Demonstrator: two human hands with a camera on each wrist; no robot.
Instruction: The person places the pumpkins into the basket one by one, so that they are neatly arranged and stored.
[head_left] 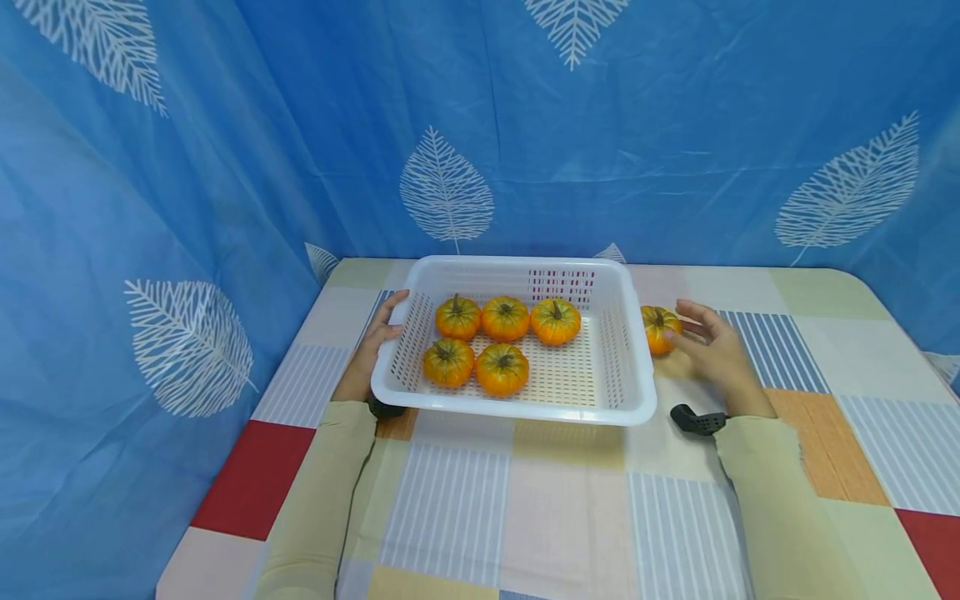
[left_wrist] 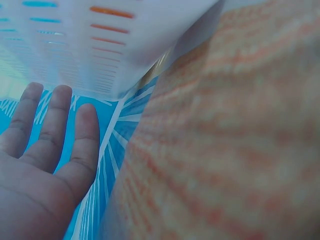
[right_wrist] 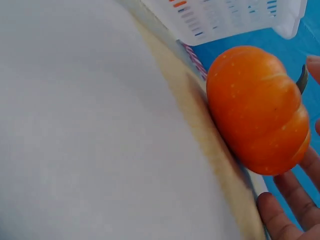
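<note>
A white plastic basket (head_left: pixel 513 408) with slotted walls holds several small orange pumpkins (head_left: pixel 502 370) grouped toward its left and middle. My left hand (head_left: pixel 367 358) is at the basket's left side, fingertips at the rim. In the left wrist view its fingers (left_wrist: pixel 87 130) look straight beside the slotted wall. Just right of the basket, another orange pumpkin (right_wrist: pixel 257 110) rests on the table. My right hand (head_left: pixel 716 354) is beside that pumpkin, thumb and fingers spread around its right side. Whether the fingertips touch it is hard to tell.
A checked and striped cloth (head_left: pixel 562 508) covers the table. Behind and to the left hangs a blue curtain (head_left: pixel 360 100) with white leaf prints. A black strap piece (head_left: pixel 697 421) sits at the right wrist.
</note>
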